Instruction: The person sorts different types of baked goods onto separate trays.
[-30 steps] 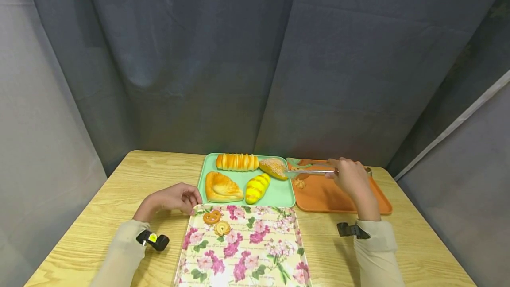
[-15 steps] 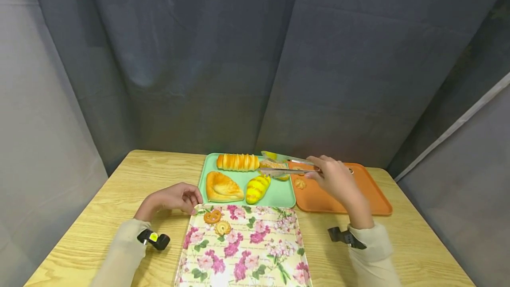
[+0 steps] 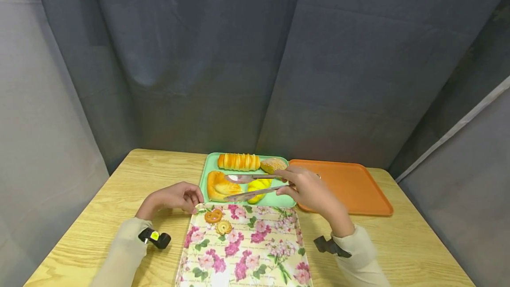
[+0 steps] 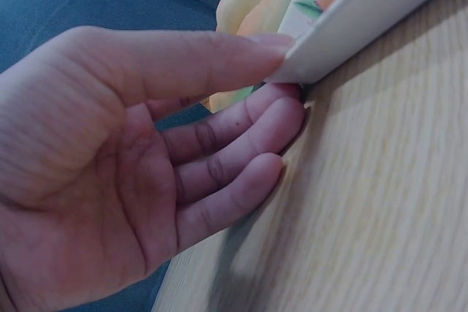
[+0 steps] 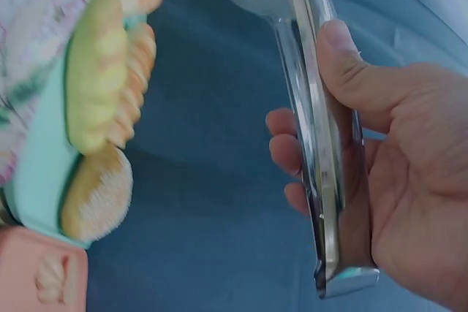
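Twelve o'clock taken as straight out from the person.

Right hand (image 3: pixel 307 189): fingers curled round metal tongs (image 3: pixel 260 176), thumb along one side. Tongs point to nine o'clock, arms spread, nothing gripped between the tips that I can see. Tips sit over the folded pastry (image 3: pixel 215 187) in the head view — touching or above it, I cannot tell.

Pastry lies at the seven-to-nine o'clock side of the green tray (image 3: pixel 280 199), its longer stretch running roughly nine to three, so the tongs come in along that length. That alignment looks like what matters. Yellow striped bread (image 3: pixel 259 184) shows in the gap between the arms, long axis one to seven, so it sits between hand and pastry.

Left hand (image 3: pixel 175 197): nearer the pastry, which lies at about two o'clock from it, but occupied — thumb and fingers pinch the eleven o'clock corner of the floral tray (image 3: pixel 255 240). On that tray, close to the corner: a pretzel cookie (image 3: pixel 213 216) and a round cookie (image 3: pixel 223 227).
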`<state>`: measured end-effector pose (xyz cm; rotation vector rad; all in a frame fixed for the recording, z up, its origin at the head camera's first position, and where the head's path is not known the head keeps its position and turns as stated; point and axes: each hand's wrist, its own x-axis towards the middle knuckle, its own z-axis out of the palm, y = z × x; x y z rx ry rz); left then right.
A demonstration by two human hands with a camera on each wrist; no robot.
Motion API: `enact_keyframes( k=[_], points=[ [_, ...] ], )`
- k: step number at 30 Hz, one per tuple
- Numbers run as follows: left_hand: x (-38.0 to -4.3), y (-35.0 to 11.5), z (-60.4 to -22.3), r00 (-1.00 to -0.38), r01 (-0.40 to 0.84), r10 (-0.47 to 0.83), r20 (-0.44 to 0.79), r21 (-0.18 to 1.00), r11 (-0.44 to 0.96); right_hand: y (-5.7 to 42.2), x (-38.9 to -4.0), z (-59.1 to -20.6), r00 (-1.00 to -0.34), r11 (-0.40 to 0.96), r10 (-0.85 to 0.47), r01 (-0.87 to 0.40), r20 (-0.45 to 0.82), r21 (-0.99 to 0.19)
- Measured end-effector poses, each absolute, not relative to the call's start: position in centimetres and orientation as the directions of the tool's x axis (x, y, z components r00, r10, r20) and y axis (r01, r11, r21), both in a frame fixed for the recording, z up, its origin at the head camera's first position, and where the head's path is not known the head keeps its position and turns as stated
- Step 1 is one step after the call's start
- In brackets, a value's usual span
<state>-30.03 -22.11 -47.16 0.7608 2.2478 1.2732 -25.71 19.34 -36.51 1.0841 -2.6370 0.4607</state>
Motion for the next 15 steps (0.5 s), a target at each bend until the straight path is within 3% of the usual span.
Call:
enact_keyframes(
  k=[15],
  points=[
    [-30.0,-22.1,-47.2,-0.743,0.246,0.660,-0.106,0.875,0.417,16.5,-26.7,-40.1,-0.505,0.480,-0.803,-0.863,0.315,-0.159]
  ],
)
